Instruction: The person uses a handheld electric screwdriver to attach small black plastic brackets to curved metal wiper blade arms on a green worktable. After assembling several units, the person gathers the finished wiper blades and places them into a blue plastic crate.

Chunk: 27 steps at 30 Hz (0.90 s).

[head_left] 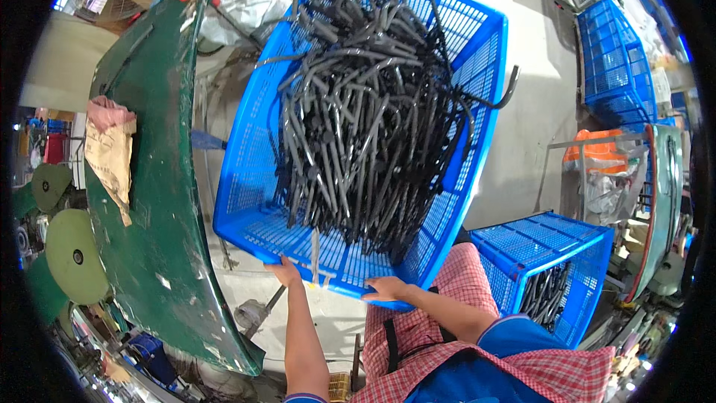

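Note:
A large blue plastic crate (250,160) with slotted walls stands in front of me, heaped with black bent rods (358,142). Several rods stick out over its far and right sides. My left hand (283,272) is at the near left part of the crate's rim, its fingers curled on the edge. Farther right along the same rim, my right hand (385,289) grips the edge with its fingers over it. Both hands touch only the crate, and some fingertips are hidden by the rim.
To the left is a worn green tabletop (160,201) with torn brown paper (112,149) on it. Another blue crate (533,242) holding black rods is at my right. A white sack (242,4) lies beyond the table, and blue crates (615,60) stand at far right.

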Each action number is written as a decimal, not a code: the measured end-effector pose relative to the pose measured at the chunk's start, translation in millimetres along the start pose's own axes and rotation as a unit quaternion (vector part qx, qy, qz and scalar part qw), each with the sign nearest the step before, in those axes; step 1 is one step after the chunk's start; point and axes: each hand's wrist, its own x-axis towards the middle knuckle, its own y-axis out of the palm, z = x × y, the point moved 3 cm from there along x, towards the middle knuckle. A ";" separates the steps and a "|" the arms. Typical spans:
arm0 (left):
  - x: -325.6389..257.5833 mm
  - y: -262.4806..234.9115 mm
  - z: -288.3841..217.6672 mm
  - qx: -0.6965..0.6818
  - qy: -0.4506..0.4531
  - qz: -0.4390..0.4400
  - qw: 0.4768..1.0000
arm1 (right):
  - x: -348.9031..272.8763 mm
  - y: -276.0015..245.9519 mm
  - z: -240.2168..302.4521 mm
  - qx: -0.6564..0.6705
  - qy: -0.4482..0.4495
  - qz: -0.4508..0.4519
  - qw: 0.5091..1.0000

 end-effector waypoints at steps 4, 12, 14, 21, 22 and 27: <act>-22.6 -0.1 43.4 0.104 -0.067 0.036 0.992 | -39.3 -107.4 -28.9 0.048 0.008 -0.001 0.999; -162.5 3.6 -53.2 0.163 0.192 -0.039 0.967 | -108.2 -347.1 -152.5 0.381 0.126 -0.454 0.796; -225.2 53.6 -141.6 0.044 0.164 0.183 0.968 | -100.0 -415.1 -153.3 0.274 0.138 -0.476 0.824; -312.4 210.8 -364.4 -0.174 0.159 0.369 0.899 | 9.1 -588.6 -142.8 0.204 0.053 -0.416 0.885; -304.9 217.1 -385.4 -0.206 0.034 0.509 0.835 | 16.1 -607.4 -156.4 0.202 0.041 -0.432 0.878; -298.7 255.8 -448.4 -0.255 0.056 0.544 0.798 | 37.6 -576.2 -209.7 0.006 -0.030 -0.186 0.982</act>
